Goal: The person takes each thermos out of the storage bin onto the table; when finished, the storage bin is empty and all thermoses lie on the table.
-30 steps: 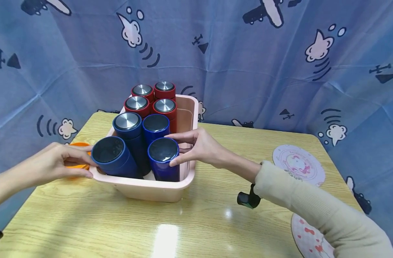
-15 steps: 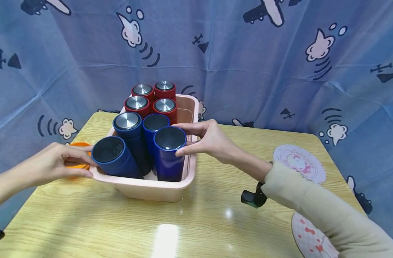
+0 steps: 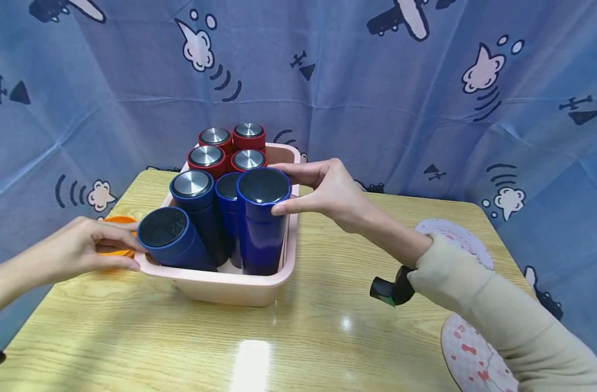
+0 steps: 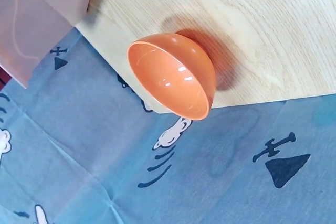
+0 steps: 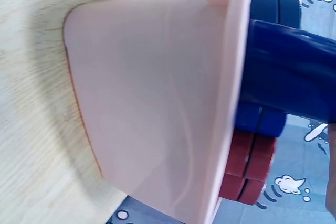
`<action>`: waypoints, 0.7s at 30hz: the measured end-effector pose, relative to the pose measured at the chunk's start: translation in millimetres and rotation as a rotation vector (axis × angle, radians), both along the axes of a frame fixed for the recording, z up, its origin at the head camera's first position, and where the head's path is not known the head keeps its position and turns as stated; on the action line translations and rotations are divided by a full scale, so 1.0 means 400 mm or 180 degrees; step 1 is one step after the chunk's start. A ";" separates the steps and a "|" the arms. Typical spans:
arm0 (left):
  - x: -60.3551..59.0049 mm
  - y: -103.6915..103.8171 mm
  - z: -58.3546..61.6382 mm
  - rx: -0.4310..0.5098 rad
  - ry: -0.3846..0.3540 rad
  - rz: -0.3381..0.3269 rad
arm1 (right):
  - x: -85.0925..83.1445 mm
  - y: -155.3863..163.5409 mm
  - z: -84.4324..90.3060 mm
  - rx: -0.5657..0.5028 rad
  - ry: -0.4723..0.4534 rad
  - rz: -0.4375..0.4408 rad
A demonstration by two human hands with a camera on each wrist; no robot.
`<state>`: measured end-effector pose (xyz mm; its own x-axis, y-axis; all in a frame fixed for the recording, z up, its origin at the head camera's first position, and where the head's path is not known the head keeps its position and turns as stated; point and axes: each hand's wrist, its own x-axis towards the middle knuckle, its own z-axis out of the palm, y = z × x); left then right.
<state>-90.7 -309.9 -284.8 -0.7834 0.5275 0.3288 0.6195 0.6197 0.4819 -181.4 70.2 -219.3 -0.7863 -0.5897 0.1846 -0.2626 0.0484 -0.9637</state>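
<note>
Hands work a pink plastic bin (image 3: 239, 291) of insulated flasks on a wooden table (image 3: 298, 337), seen from the head camera. The right hand (image 3: 328, 190) pinches the rim of a dark blue flask (image 3: 261, 223) between thumb and curled fingers, the flask upright, raised above its neighbours, its base hidden inside the bin's near right corner. The left hand (image 3: 83, 247) grips the bin's left rim, fingers curled over the edge, just in front of an orange bowl (image 3: 116, 222). Beside the raised flask a tilted blue flask (image 3: 173, 242) leans toward the left hand; two more blue flasks and four red flasks (image 3: 227, 149) stand behind. Two round printed mats (image 3: 462, 239) lie at the table's right.

From the left wrist camera, the orange bowl (image 4: 173, 80) sits at the table's edge against the patterned blue curtain (image 4: 210, 171); that hand's fingers are out of view.

From the right wrist camera, the bin's wall (image 5: 152, 114) fills the view, the blue flask (image 5: 289, 74) projecting past its rim above the red flasks (image 5: 249, 166); no fingers can be made out.

A rim-only pinch on a smooth flask looks liable to slip, dropping it onto the others, and the leaning flask may well topple further once its support goes.
</note>
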 end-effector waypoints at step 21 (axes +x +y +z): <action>0.003 0.003 0.002 0.0018 0.0013 -0.0033 | -0.009 0.010 0.144 -0.0421 -0.0087 -0.0069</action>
<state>-89.5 -308.9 -284.2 -0.7766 0.5335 0.3350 0.6277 0.6105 0.4830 -185.1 74.2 -161.6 -0.8043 -0.5445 0.2380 -0.2364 -0.0742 -0.9688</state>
